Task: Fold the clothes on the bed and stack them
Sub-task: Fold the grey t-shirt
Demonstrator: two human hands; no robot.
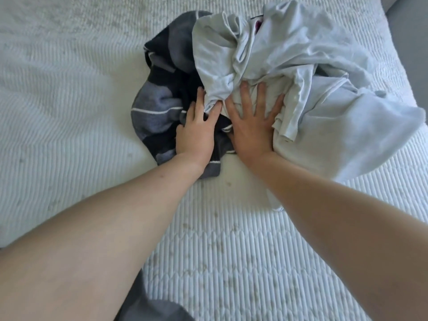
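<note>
Surface: bed [69, 93], covered in a pale ribbed quilt, filling nearly the whole head view; a grey strip shows at the top right corner.

Item 1: pale grey-white garment [289, 72], crumpled, heaped at the upper right of centre, one edge trailing toward the right side of the bed. A small patch of magenta shows in a fold near its top; I cannot tell what that belongs to.

Item 2: dark striped garment [159, 105], navy and grey blocks with thin white lines, bunched just left of the pale one and partly under it.

Item 3: my left hand [196, 133], resting on the striped garment, thumb and fingers pinching a bunched fold of the pale garment at its lower edge.

Item 4: my right hand [252, 126], fingers straight and spread, pressed flat on the pale garment, holding nothing.

Item 5: dark grey fabric at the bottom edge, below my left forearm; cannot tell what it is.

Progress, as I judge it: 0 items folded, no stack in view. At least 2 garments are left to separate, flatten, fold and stack; sorting the pile looks like the step in hand.
</note>
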